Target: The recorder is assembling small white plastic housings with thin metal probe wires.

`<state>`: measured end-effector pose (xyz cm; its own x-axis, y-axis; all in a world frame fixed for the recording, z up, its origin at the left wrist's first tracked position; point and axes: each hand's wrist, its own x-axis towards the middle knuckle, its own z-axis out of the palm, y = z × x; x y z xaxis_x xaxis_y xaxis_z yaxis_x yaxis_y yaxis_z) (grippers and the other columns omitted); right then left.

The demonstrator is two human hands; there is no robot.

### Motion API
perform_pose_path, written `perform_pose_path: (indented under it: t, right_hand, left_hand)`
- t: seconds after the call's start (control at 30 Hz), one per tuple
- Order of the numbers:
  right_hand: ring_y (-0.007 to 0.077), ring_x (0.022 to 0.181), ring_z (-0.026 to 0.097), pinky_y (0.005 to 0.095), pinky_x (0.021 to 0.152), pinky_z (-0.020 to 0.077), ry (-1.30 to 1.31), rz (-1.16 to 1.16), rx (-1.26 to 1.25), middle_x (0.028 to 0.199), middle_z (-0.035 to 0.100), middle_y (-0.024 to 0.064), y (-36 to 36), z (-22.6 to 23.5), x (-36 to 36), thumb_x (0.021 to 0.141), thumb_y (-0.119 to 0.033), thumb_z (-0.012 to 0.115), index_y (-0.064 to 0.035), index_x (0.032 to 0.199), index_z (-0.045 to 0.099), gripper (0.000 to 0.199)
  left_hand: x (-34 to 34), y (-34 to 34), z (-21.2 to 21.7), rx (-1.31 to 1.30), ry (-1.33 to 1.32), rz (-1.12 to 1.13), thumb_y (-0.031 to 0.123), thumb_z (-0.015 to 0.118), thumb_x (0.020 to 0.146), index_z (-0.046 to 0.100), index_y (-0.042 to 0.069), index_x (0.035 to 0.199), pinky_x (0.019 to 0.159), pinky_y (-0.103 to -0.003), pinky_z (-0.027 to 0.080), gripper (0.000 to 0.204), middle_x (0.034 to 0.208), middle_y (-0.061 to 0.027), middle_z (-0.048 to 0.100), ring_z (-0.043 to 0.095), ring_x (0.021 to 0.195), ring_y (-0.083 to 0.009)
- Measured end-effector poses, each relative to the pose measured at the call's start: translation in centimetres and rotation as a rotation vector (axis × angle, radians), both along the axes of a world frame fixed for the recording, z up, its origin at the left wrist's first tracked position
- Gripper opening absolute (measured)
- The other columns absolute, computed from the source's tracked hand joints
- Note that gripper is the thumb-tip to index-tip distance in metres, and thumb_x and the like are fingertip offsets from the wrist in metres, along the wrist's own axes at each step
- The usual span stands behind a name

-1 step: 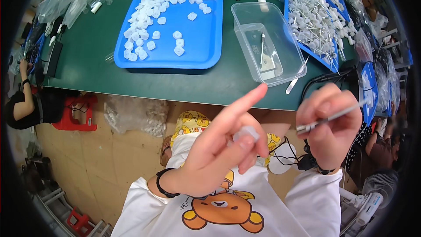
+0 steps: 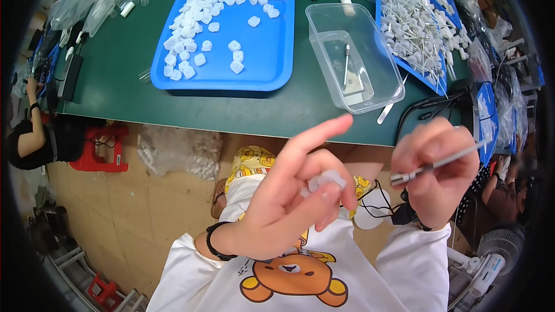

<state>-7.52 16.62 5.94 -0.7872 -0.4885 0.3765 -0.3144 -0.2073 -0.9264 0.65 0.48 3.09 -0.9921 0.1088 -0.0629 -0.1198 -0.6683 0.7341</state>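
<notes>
Rod (image 2: pixel 457 155) slants in my right hand's (image 2: pixel 439 188) pinching grip before the tabletop's (image 2: pixel 231 110) near edge; my left hand (image 2: pixel 283 208), index finger extended, grips a piece (image 2: pixel 327 180). Tray (image 2: pixel 267 52) and clear box (image 2: pixel 376 66) stand beyond. Rod: thin, silver-ended; piece: whitish, translucent.

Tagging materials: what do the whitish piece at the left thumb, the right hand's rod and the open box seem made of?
Whitish piece: probably plastic or silicone, matte, as it looks milky. Rod: likely metal, at least at its shiny silvery end. Open box: clear plastic, apparently, glossy, with see-through walls and highlights.
</notes>
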Motion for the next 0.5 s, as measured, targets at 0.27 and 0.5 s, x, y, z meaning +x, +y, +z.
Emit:
perform_pose_path:
  t: [0.27, 0.5]
  right_hand:
    - [0.0273, 0.072, 0.064, 0.0312, 0.058, 0.0546, 0.095, 0.14, -0.153, 0.081, 0.061, 0.0219, 0.4, -0.4, 0.4, 0.064, 0.012, 0.072, 0.0073, 0.094, 0.054, 0.035]
    - [0.0205, 0.061, 0.058, 0.0294, 0.054, 0.052, 0.216, 0.183, -0.023, 0.079, 0.058, 0.012, 0.4, -0.1, 0.6, 0.069, -0.003, 0.078, -0.0017, 0.09, 0.051, 0.033]
  left_hand:
    - [0.3, -0.5, -2.1, 0.069, 0.322, -0.044, -0.008, 0.061, 0.081, 0.041, 0.0, 0.107, 0.071, -0.025, 0.048, 0.035, 0.093, -0.0121, 0.058, 0.061, 0.085, -0.0156]
    - [0.3, -0.2, -2.5, 0.125, 0.352, -0.059, -0.009, 0.072, 0.071, 0.044, 0.0, 0.102, 0.075, -0.028, 0.051, 0.042, 0.096, -0.0134, 0.061, 0.063, 0.089, -0.0172]
